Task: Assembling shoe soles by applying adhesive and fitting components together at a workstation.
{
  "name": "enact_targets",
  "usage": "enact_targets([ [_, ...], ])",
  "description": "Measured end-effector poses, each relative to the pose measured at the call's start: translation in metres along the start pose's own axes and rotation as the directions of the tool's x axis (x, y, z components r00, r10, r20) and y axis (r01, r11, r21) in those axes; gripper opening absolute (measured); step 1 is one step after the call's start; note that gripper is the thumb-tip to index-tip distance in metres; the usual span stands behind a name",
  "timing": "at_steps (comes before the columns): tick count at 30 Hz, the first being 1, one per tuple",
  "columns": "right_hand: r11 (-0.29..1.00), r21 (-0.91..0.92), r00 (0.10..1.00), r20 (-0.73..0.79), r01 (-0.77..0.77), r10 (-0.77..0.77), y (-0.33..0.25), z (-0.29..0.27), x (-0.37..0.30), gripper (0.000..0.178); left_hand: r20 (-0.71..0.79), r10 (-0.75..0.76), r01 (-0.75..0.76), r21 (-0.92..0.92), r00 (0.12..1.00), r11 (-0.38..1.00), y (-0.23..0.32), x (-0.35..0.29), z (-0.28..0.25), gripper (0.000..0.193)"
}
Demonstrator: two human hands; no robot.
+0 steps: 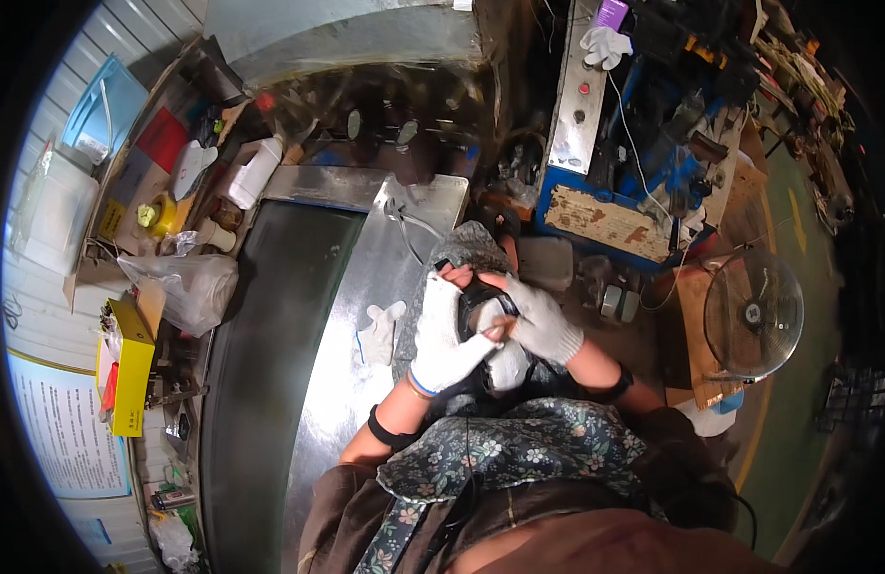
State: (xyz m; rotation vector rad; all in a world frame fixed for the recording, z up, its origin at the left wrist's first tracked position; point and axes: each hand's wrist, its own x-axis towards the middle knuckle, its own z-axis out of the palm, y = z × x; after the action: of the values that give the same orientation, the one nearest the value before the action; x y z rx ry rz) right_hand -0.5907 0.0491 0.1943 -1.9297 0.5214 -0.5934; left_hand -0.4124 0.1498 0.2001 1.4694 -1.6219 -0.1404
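Observation:
My left hand, in a white glove with bare fingertips, is curled at the left side of a dark, shiny object above my lap. Opposite it, my right hand wears a similar glove. Its fingertips meet my left thumb in a closed pinch. What lies between the fingers is too small and covered to name. A rounded white thing shows just below the hands; its kind is unclear. Flowered dark cloth covers my lap. A loose white glove rests on the metal tabletop to the left.
A dark belt surface runs along the left. Beyond it stand a cluttered shelf, a plastic bag and a yellow box. At the right are a round fan and a blue-framed machine with a trailing cable.

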Motion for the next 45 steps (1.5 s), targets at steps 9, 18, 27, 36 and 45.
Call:
enact_targets([
  [9,0.944,0.250,0.965,-0.091,-0.216,0.245,0.041,0.011,-0.034,0.027,0.280,-0.490,0.555,-0.560,0.825,0.615,-0.012,0.037,-0.015,0.055],
  [18,0.965,-0.022,0.964,-0.053,-0.263,0.262,0.114,0.074,-0.009,0.048,0.286,-0.556,0.597,-0.601,0.781,0.531,-0.028,-0.007,-0.013,0.048],
  [27,0.512,-0.858,0.993,-0.094,-0.041,-0.078,-0.003,0.057,0.034,0.021,0.318,-0.497,0.589,-0.482,0.808,0.649,-0.047,0.009,-0.015,0.046],
  [36,0.952,0.285,0.993,0.065,-0.115,0.101,0.031,0.053,-0.027,0.061,0.567,-0.300,0.641,-0.667,0.767,0.379,-0.056,-0.021,-0.030,0.069],
  [45,0.972,-0.145,0.983,-0.049,-0.183,0.178,0.006,0.097,-0.003,0.080,0.094,-0.250,0.078,0.798,0.964,0.598,-0.008,-0.023,-0.035,0.030],
])
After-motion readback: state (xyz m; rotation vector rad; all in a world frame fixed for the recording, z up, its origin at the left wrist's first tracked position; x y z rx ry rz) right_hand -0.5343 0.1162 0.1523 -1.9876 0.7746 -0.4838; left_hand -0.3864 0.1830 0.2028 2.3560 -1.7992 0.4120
